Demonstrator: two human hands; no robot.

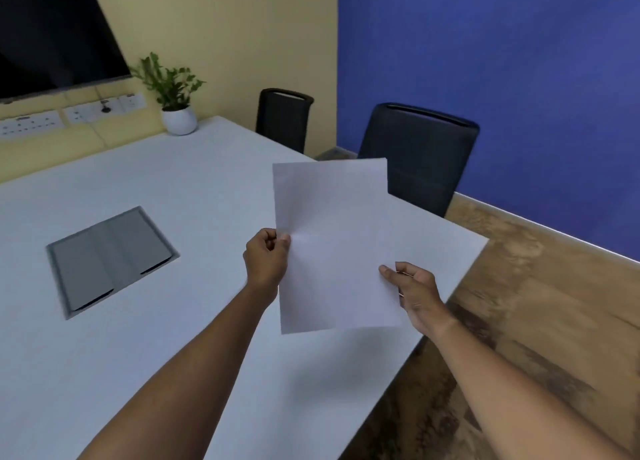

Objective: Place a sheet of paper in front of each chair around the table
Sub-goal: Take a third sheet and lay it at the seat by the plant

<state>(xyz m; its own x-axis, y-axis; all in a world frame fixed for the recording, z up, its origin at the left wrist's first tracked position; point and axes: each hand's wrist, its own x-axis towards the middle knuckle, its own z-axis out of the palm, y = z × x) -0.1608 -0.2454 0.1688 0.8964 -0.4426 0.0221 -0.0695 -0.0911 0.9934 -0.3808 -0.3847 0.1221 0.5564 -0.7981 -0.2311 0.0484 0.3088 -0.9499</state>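
Note:
A white sheet of paper (334,245) is held up above the right part of the white table (194,189). My left hand (266,257) pinches its left edge between thumb and fingers. My right hand (417,293) grips its lower right edge, thumb on top. Two black chairs stand on the table's far right side: the nearer chair (426,158) is just beyond the sheet's top right corner, the farther chair (284,118) is by the yellow wall. I see no sheet lying on the table.
A grey cable hatch (110,260) is set into the tabletop at the left. A potted plant (175,94) stands at the table's far end, under a dark wall screen (52,34) and wall sockets (104,108). Wooden floor (540,304) runs along the blue wall at the right.

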